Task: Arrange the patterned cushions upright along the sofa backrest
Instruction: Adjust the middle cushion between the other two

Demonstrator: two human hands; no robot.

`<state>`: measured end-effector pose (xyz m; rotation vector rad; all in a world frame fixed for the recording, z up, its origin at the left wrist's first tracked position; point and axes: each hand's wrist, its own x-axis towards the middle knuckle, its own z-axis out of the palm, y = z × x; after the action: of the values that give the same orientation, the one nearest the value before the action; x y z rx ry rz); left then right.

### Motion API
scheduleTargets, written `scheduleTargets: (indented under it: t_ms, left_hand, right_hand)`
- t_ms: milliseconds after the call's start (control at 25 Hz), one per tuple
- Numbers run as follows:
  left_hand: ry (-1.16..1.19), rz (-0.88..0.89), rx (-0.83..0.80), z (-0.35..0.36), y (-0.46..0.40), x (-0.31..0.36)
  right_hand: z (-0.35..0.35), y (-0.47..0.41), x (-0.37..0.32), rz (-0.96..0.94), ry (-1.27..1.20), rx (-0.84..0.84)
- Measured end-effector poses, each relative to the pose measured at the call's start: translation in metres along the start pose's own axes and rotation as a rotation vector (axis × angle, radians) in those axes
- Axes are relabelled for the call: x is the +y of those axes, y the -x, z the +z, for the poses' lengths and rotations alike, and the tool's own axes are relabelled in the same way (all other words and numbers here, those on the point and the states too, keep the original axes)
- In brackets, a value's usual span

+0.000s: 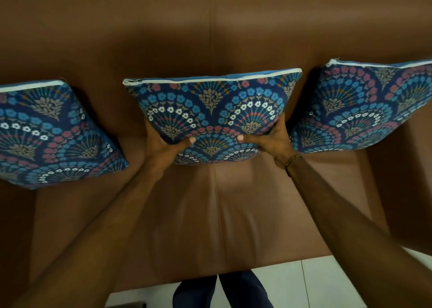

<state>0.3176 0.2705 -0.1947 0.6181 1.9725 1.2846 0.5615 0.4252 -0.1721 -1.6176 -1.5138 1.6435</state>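
I hold the middle cushion (211, 113) up against the sofa backrest (210, 34), above the seam in the middle of the seat. My left hand (163, 144) grips its lower left corner and my right hand (268, 139) grips its lower right corner, thumbs pressed on the front. There are three patterned cushions. The left cushion (51, 132) leans near the left arm, the right cushion (364, 106) near the right arm. Bare seat (233, 214) shows in front.
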Motion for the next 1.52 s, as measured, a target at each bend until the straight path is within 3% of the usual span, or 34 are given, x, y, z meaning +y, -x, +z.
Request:
scheduleTargets:
  t_ms: [240, 440, 560, 640, 760, 880, 1040, 1200, 1360, 1520]
  left_hand:
    - [-0.061, 0.016, -0.002, -0.005, 0.006, 0.01]
    - [-0.358, 0.391, 0.276, 0.029, 0.05, 0.053]
    - [-0.443, 0.61, 0.182, 0.078, 0.07, 0.08]
    - [-0.426, 0.646, 0.062, 0.119, 0.073, 0.085]
    - [-0.36, 0.568, -0.115, 0.189, 0.082, 0.091]
    - [-0.262, 0.417, -0.245, 0.268, 0.092, 0.103]
    - [-0.058, 0.087, -0.183, 0.356, 0.074, 0.113]
    - [-0.027, 0.046, -0.117, 0.402, 0.049, 0.115]
    - [-0.049, 0.049, 0.017, 0.415, 0.061, 0.114]
    - [-0.03, 0.014, -0.035, 0.401, 0.059, 0.117]
  right_hand:
    - [0.003, 0.004, -0.003, 0.0, 0.03, 0.034]
    - [-0.023, 0.018, -0.021, -0.094, 0.113, 0.096]
    - [-0.061, 0.024, -0.031, -0.235, 0.19, 0.194]
    - [-0.099, 0.028, -0.032, -0.316, 0.248, 0.301]
    - [-0.168, 0.026, -0.018, -0.378, 0.28, 0.507]
    - [-0.251, 0.01, 0.008, -0.29, 0.224, 0.597]
    - [-0.339, -0.051, 0.045, -0.182, 0.06, 0.421]
    - [-0.384, -0.107, 0.062, -0.046, -0.032, 0.15]
    - [-0.381, -0.109, 0.067, -0.06, -0.081, 0.12]
    - [-0.375, -0.098, 0.063, -0.104, -0.07, 0.147]
